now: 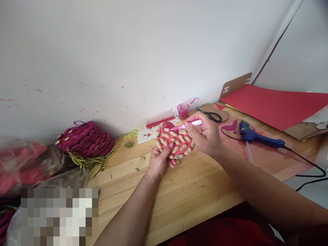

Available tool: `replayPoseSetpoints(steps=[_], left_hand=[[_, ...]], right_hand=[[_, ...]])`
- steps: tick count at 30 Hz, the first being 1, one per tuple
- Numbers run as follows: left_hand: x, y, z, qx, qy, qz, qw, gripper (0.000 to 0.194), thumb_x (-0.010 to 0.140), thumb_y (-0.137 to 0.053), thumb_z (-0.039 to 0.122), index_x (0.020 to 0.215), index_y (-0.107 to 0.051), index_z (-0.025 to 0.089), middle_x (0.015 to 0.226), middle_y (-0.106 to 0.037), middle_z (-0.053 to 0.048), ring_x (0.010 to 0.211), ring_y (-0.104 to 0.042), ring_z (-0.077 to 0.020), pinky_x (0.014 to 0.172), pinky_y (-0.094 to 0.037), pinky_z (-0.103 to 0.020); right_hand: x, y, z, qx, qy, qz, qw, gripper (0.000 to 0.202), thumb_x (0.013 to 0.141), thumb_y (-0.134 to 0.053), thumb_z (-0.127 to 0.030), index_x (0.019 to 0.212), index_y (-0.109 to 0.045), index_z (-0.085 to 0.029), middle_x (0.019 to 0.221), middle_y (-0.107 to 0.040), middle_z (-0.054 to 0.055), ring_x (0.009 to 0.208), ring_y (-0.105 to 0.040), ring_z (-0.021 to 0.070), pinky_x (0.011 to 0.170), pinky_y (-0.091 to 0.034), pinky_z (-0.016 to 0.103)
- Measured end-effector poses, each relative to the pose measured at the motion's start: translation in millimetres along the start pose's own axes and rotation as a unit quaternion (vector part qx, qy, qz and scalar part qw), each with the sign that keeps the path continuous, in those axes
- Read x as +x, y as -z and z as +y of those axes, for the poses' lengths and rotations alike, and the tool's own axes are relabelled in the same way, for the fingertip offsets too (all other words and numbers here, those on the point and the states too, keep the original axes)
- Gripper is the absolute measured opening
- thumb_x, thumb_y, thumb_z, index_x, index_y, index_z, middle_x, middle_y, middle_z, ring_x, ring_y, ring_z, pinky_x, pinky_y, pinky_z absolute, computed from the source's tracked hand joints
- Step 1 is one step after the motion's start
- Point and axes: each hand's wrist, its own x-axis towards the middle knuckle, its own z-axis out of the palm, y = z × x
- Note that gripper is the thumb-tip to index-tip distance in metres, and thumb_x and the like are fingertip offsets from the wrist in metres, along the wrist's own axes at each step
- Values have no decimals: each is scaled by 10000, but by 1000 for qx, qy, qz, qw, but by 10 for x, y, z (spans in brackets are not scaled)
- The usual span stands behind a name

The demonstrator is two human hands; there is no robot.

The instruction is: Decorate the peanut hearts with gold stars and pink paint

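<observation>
My left hand (160, 160) grips a red rounded piece (170, 138) with whole peanuts in their shells stuck over its face, thumb on the front and fingers behind. At its top edge a patch is painted dark pink. My right hand (205, 135) pinches a slim paintbrush (194, 123) with a white, pink-stained handle. The brush's tip is at the upper part of the peanut-covered piece, among the shells. Just behind both hands stands a clear plastic cup (183, 110) stained with pink paint.
Scissors (214, 115) and a blue glue gun (261, 137) with a black cord lie to the right, near red sheets (276, 106). Leftward sit a stack of dark pink painted pieces (88, 140) with yellow cord and plastic bags (38, 164). A paint-spattered wall (102, 68) rises behind the wooden table (123, 201).
</observation>
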Motion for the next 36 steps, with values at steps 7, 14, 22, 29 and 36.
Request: replayPoseSetpoints(steps=[7, 14, 22, 29, 36], left_hand=[[-9, 1, -3, 0, 5, 0, 1000, 466, 668, -926, 524, 643, -642, 156, 461, -623, 4, 321, -537, -114, 294, -413, -190], [-13, -9, 11, -6, 4, 0, 1000, 467, 658, -935, 516, 637, -642, 153, 462, -625, 4, 317, -539, -112, 293, -414, -184], [9, 2, -13, -12, 8, 6, 1000, 469, 641, -947, 504, 643, -637, 152, 453, -619, 10, 311, -536, -112, 283, -407, -180], [-15, -10, 14, -12, 14, 6, 1000, 472, 648, -938, 501, 640, -618, 154, 446, -609, 13, 297, -520, -103, 258, -364, -162], [-14, -15, 22, -21, 26, 10, 999, 483, 623, -945, 494, 620, -596, 160, 420, -579, 25, 281, -498, -94, 246, -335, -156]], right_hand=[[2, 10, -7, -8, 9, 11, 1000, 72, 981, -635, -265, 921, -614, -233, 842, -692, 23, 826, -663, 201, 788, -514, 373], [2, 7, -16, -23, 14, -5, 1000, 67, 980, -634, -257, 920, -613, -235, 827, -699, 21, 818, -668, 204, 781, -514, 369], [-3, 5, -21, -24, 21, -15, 999, 59, 978, -635, -259, 928, -617, -232, 840, -701, 22, 806, -654, 194, 789, -517, 367], [3, 18, -8, -23, 12, -21, 999, 59, 979, -627, -275, 931, -619, -241, 837, -707, 24, 791, -647, 197, 782, -516, 379], [20, 29, -14, -23, 10, -16, 1000, 79, 978, -628, -288, 915, -620, -242, 840, -716, 29, 803, -655, 208, 786, -512, 386]])
